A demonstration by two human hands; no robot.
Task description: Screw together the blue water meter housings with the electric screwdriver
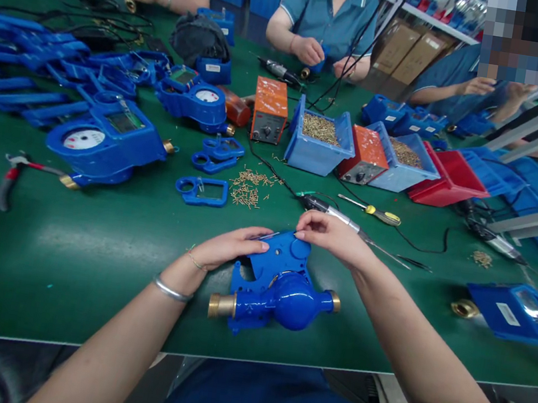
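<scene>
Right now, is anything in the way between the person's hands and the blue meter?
Nothing visible: the left hand rests on the blue meter, and the right hand is at its far edge. The loose screws and the driver lie beyond the meter.

No wording or number can be read. A white label [506, 314] is borne by the right-hand blue meter [528, 326], its print too small; markings on the round dial [83, 139] of the left-hand blue meter [118, 148] are likewise too blurred to be made out.
</scene>
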